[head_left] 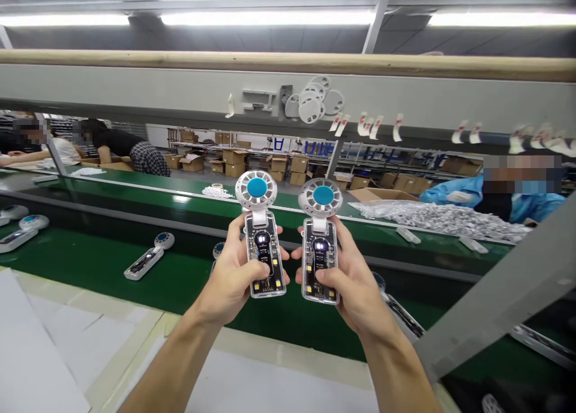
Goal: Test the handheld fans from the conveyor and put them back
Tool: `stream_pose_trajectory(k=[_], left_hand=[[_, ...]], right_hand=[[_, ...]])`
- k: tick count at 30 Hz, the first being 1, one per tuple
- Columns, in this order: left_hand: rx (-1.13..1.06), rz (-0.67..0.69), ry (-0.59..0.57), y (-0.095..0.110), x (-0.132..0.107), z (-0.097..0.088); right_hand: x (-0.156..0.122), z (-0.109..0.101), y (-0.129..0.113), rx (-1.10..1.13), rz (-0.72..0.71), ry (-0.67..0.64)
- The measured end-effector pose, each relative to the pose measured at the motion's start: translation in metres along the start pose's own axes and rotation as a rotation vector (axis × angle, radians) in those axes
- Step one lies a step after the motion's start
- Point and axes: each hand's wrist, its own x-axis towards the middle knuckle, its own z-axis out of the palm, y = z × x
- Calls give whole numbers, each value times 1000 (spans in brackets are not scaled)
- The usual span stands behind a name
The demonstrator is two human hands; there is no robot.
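My left hand (234, 269) is wrapped around a handheld fan (265, 251) with its circuit board exposed, the thumb pressing on the board. A second fan of the same kind (320, 257) is gripped by my right hand (353, 275), that thumb also on its board. Both are held upright side by side, a small gap apart, above the green conveyor belt. Each has a round vented head with a blue centre, a clear-edged body, yellow square parts and a small lit display showing digits.
More fans lie on the green belt (90, 281), one fan (146, 262) to the left. A slanted metal post (504, 263) stands at right. White paper (40, 341) covers the near table. Across the line, a person in blue sleeves (454, 191) sits by a heap of white parts (445, 218).
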Motion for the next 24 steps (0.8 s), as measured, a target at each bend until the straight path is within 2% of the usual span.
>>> stream_pose_trajectory(k=[4, 12, 18, 24], left_hand=[[17, 34, 7, 2, -2, -2], [-19, 27, 90, -1, 1, 3], [-27, 27, 91, -2, 1, 4], [-47, -1, 144, -1, 3, 4]], right_hand=[[-2, 1, -2, -43, -18, 8], [-3, 2, -4, -13, -6, 16], [-5, 7, -8, 1, 39, 51], [-4, 5, -10, 6, 25, 61]])
